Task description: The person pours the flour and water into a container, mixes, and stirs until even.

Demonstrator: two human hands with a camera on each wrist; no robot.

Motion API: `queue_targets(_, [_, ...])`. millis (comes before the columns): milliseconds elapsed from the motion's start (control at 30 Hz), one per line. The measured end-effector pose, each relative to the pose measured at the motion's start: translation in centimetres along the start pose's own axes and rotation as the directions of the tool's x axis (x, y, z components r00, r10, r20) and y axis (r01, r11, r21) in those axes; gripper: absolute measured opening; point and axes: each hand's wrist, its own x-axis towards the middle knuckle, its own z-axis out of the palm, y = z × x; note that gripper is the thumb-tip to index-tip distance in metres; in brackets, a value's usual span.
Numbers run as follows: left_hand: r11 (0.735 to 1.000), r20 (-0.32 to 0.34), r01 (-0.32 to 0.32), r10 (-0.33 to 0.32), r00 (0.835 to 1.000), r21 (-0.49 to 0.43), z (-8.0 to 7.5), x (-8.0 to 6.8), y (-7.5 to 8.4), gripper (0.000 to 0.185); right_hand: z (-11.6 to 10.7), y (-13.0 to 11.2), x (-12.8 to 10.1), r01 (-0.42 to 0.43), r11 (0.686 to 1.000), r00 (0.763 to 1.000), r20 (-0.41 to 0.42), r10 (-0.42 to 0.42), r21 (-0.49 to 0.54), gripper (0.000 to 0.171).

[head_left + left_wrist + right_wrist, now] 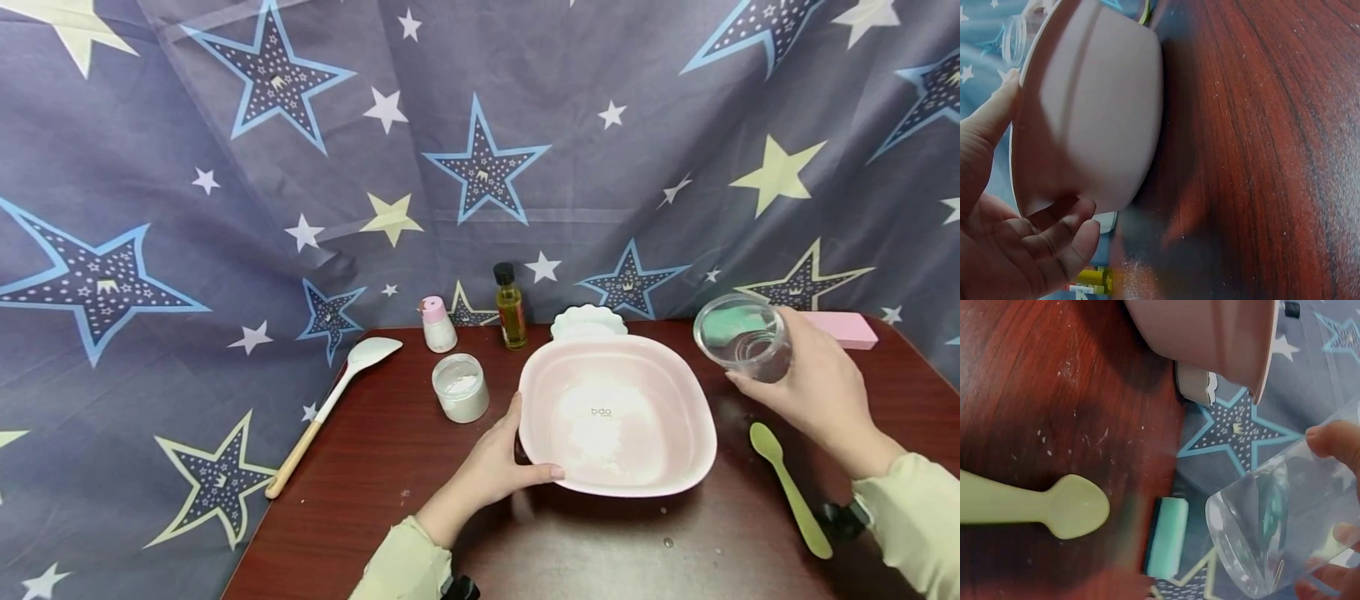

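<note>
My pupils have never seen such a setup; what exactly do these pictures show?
No robot here: somebody works bare-handed. The wide picture is filmed from the head, looking forward and down; the other two from each wrist. The left hand grips a pink basin by its rim; the right hand holds a clear cup. On the table are a green spoon, a jar, a pink-topped shaker and a dark-capped bottle, with a white spatula along its left edge.
</note>
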Motion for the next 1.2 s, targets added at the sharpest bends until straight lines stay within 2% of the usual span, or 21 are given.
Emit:
queue_targets(167, [1.0, -0.003, -0.004, 0.004, 1.0, -0.002, -0.1, 0.0, 0.0, 0.118, 0.1, -1.4, 0.1, 0.155, 0.982, 0.988, -0.006, -0.156, -0.107, 0.085])
queue_targets(333, [1.0, -0.013, -0.02, 0.02, 1.0, 0.003, -0.1, 0.0, -0.2, 0.116, 0.4, -2.3, 0.0, 0.301, 0.937, 0.951, -0.011, -0.308, -0.18, 0.08])
queue_targets(500, [1.0, -0.018, -0.021, 0.021, 1.0, 0.004, 0.0, -0.1, -0.2, 0.115, 0.7, -3.0, 0.0, 0.39, 0.892, 0.914, -0.018, -0.405, -0.227, 0.08])
queue_targets(667, [0.999, -0.021, -0.038, 0.038, 0.999, 0.012, 0.1, 0.0, -0.4, 0.115, 1.1, -3.6, 0.1, 0.436, 0.858, 0.888, -0.025, -0.459, -0.27, 0.081])
queue_targets(900, [0.999, -0.027, -0.051, 0.051, 0.998, 0.019, 0.2, 0.1, -0.4, 0.114, 1.6, -4.2, 0.2, 0.474, 0.83, 0.864, -0.025, -0.502, -0.293, 0.086])
queue_targets(1200, [0.997, -0.034, -0.07, 0.071, 0.997, 0.033, 0.1, 0.2, -0.4, 0.114, 1.9, -5.1, 0.2, 0.481, 0.812, 0.865, 0.026, -0.502, -0.329, 0.089])
